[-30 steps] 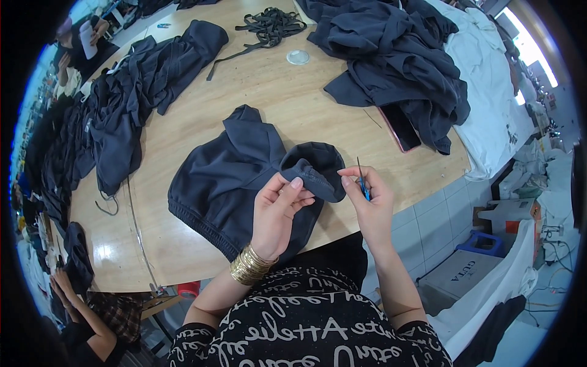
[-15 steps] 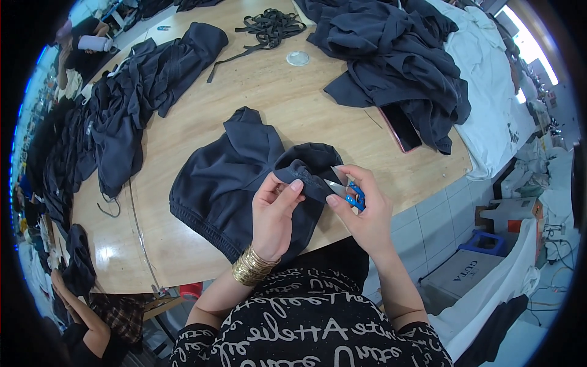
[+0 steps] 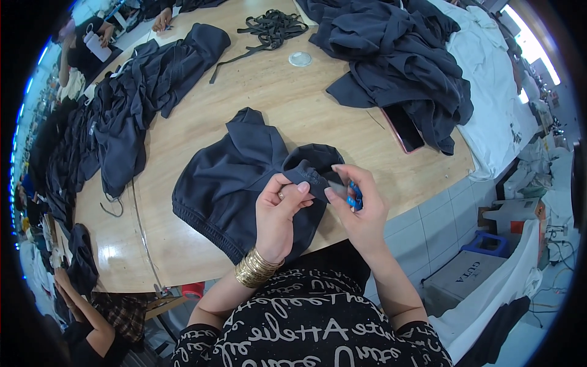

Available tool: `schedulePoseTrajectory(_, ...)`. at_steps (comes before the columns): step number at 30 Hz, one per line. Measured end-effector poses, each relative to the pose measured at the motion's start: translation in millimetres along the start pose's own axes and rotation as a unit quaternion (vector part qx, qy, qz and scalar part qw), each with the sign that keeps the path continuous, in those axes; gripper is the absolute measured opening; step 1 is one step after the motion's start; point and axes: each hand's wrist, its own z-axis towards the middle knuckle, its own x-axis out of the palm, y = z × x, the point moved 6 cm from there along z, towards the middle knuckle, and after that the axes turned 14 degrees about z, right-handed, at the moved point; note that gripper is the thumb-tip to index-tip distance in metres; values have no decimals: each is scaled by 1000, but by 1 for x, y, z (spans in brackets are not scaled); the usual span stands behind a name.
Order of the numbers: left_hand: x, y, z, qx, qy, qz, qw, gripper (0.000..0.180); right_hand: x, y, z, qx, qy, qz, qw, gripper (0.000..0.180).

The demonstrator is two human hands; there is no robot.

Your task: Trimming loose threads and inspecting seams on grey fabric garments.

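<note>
A dark grey garment (image 3: 226, 168) with a gathered elastic hem lies in front of me on the wooden table. My left hand (image 3: 281, 211) pinches a raised, folded edge of it between thumb and fingers. Gold bangles circle that wrist. Close by on the right, my right hand (image 3: 364, 208) is closed round small scissors (image 3: 354, 197) with blue handles. Their blades, partly hidden by my fingers and blurred, lie beside the held edge. Whether they touch the cloth, I cannot tell.
Dark garments are heaped at the far right (image 3: 391, 55) and left (image 3: 165, 73). A phone (image 3: 402, 129) lies partly under the right heap. Beyond are a tangle of dark straps (image 3: 272, 30) and a round silvery disc (image 3: 299, 59). Co-workers' hands show at the far (image 3: 162, 20) and lower left (image 3: 63, 281).
My right hand and the scissors have shifted slightly, and the blades show less. A co-worker's hand has come in at the far edge, and another person's bottle is tilted differently.
</note>
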Motion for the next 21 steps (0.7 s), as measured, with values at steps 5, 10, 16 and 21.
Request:
schedulePoseTrajectory(5,-1,-1,0,2,15,-1,1000,9,-5,4,-1,-88,29,-121,988,30)
schedulePoseTrajectory(10,2,-3,0,11,10,17,1000,9,-4,4,-4,-133,42,-201,970,30)
schedulePoseTrajectory(16,2,-2,-1,11,6,26,1000,10,0,7,-3,-163,36,-229,959,27)
schedulePoseTrajectory(21,2,-3,-1,27,12,37,999,11,1,7,-3,-168,34,-236,956,27)
